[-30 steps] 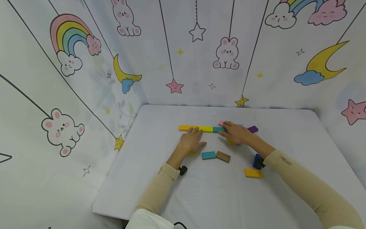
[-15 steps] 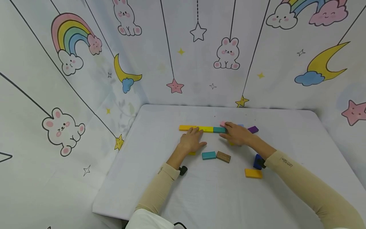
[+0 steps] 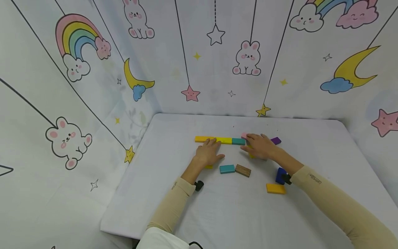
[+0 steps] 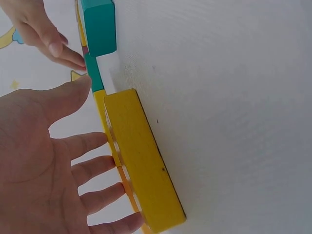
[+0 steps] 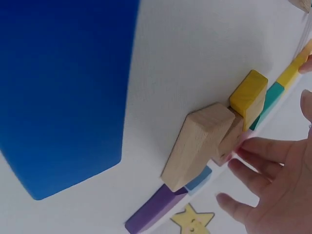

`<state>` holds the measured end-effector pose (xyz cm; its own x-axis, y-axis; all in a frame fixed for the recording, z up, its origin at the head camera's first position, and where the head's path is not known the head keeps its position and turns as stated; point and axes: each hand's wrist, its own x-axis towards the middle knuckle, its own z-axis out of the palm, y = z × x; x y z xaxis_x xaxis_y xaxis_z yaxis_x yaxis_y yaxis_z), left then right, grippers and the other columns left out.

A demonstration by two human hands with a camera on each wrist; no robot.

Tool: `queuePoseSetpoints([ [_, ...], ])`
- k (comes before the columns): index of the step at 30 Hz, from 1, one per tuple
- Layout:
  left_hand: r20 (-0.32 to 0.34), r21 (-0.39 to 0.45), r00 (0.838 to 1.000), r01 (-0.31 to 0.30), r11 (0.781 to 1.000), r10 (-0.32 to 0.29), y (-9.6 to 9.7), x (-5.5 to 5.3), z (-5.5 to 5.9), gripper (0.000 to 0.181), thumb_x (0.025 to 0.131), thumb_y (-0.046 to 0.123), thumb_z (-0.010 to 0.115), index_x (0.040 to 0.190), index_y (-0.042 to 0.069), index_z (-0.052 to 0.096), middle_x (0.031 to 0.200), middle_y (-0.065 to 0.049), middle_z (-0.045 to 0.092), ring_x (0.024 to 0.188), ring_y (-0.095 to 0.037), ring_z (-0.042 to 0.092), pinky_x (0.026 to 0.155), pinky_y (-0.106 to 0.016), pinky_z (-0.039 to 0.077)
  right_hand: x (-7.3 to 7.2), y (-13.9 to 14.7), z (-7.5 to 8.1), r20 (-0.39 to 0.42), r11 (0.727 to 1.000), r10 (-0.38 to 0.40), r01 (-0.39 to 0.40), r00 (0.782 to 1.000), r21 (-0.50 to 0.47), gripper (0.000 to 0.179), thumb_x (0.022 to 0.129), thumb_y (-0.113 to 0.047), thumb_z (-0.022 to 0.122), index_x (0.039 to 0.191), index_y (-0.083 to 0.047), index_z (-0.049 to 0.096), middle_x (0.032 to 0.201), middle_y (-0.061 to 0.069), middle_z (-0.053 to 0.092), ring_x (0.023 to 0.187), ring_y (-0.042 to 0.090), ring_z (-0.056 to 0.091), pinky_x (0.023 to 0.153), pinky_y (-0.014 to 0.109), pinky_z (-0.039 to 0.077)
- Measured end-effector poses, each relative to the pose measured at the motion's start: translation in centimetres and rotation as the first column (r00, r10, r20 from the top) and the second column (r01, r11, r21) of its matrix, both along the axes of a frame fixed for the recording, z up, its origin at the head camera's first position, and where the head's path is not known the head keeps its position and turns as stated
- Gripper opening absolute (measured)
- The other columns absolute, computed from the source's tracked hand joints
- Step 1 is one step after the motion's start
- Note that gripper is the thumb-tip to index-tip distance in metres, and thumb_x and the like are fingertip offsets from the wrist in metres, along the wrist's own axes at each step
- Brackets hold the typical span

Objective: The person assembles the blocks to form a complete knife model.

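Observation:
A straight row of flat wooden blocks lies toward the back of the table: an orange block [image 3: 201,139], a yellow block [image 3: 226,140] and a teal block [image 3: 238,141]. My left hand [image 3: 207,152] spreads its straight fingers along the near side of the orange and yellow ones, fingertips right at their edge. Just right of the teal block is a pink block [image 3: 244,136], partly hidden under the fingertips of my right hand [image 3: 260,147]. The right hand's thumb stays apart from that block. Near its fingers are a plain wood block [image 5: 197,146] and another yellow block [image 5: 249,97].
A purple block [image 3: 275,140] lies right of the right hand. Nearer the front are a second teal block [image 3: 227,169], a brown block [image 3: 243,170], a blue block [image 3: 280,175] and an orange-yellow block [image 3: 275,188]. A patterned cloth wall [image 3: 217,97] rises behind the table.
My right hand has slid a little to the right, and the pink block has shifted right with it. The teal block's right end now shows. The left hand stays put.

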<state>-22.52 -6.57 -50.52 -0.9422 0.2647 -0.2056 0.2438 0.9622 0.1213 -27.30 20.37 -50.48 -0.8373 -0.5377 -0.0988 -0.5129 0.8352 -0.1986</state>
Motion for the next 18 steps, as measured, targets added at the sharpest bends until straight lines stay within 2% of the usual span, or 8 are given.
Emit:
queuePoseSetpoints([
  [7, 0.0, 0.0, 1.0, 0.017, 1.0, -0.017, 0.0, 0.1, 0.2, 0.073, 0.103, 0.062, 0.052, 0.164, 0.024, 0.036, 0.172, -0.002, 0.026, 0.159, -0.027, 0.022, 0.117, -0.055, 0.041, 0.7, 0.7, 0.4, 0.013, 1.0, 0.02, -0.02, 1.0, 0.007, 0.072, 0.11, -0.05, 0.047, 0.153, 0.008, 0.045, 0.159, 0.03, 0.04, 0.146, 0.048, 0.04, 0.12, 0.068, 0.027],
  [18, 0.001, 0.0, 1.0, 0.008, 1.0, -0.008, -0.2, 0.4, 0.3, 0.073, 0.103, 0.06, 0.054, 0.164, 0.025, 0.035, 0.172, -0.002, 0.026, 0.159, -0.027, 0.022, 0.117, -0.054, 0.042, 1.4, 1.7, 0.2, -0.048, 0.994, 0.095, -0.097, 0.994, -0.042, 0.069, 0.108, -0.047, 0.052, 0.143, 0.013, 0.053, 0.151, 0.035, 0.047, 0.139, 0.052, 0.046, 0.116, 0.071, 0.03],
])
